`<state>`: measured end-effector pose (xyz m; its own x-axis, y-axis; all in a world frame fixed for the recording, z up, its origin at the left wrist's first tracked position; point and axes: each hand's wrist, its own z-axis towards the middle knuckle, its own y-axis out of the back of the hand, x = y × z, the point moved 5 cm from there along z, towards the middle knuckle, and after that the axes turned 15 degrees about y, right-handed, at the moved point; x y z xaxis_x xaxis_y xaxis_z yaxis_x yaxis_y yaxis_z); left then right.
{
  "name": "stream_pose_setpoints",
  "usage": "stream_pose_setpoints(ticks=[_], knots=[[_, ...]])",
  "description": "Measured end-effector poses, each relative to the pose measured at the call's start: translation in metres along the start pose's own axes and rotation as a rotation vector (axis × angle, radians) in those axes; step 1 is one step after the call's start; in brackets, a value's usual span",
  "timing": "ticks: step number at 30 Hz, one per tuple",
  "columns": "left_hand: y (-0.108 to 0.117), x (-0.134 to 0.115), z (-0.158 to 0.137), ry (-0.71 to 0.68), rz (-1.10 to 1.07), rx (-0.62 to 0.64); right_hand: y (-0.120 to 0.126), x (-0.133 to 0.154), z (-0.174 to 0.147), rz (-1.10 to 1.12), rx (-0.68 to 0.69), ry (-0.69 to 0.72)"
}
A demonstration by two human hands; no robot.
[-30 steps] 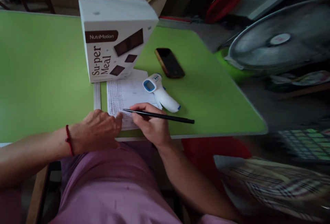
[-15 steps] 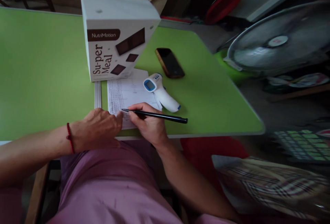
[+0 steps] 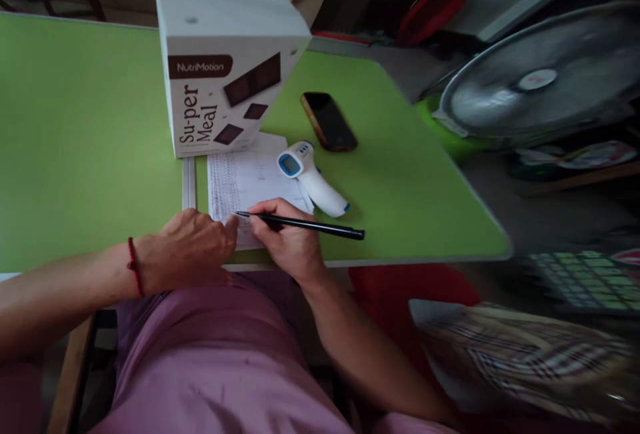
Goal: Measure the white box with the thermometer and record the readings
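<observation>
The right hand (image 3: 290, 244) pinched a black pen (image 3: 305, 223) between its fingers, the tip resting on the sheet of paper (image 3: 250, 181) just beyond the fingertips and the barrel pointing off to the right. The left hand (image 3: 187, 251) lay flat on the paper's near left corner, fingers pressed together, its fingertips almost touching the right hand. Just beyond the right fingers a white thermometer gun (image 3: 310, 177) lay partly on the paper. Farther off on the green worktop (image 3: 75, 141) stood a white box (image 3: 223, 71), with a dark phone (image 3: 329, 121) to its right.
</observation>
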<state>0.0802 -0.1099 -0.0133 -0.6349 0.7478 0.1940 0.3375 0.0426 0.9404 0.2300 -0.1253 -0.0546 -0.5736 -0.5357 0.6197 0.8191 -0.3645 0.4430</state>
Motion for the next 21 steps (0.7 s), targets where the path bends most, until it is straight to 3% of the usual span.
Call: stream_pose_setpoints(ticks=[8,21], knots=[[-0.0001,0.0001,0.0010,0.005,-0.006,0.022,0.0021,0.0005,-0.0002,-0.020,-0.061,-0.036],[-0.0027,0.0013,0.0021,0.008,-0.012,0.020,0.0013,0.0024,0.0013,-0.018,-0.039,-0.022]])
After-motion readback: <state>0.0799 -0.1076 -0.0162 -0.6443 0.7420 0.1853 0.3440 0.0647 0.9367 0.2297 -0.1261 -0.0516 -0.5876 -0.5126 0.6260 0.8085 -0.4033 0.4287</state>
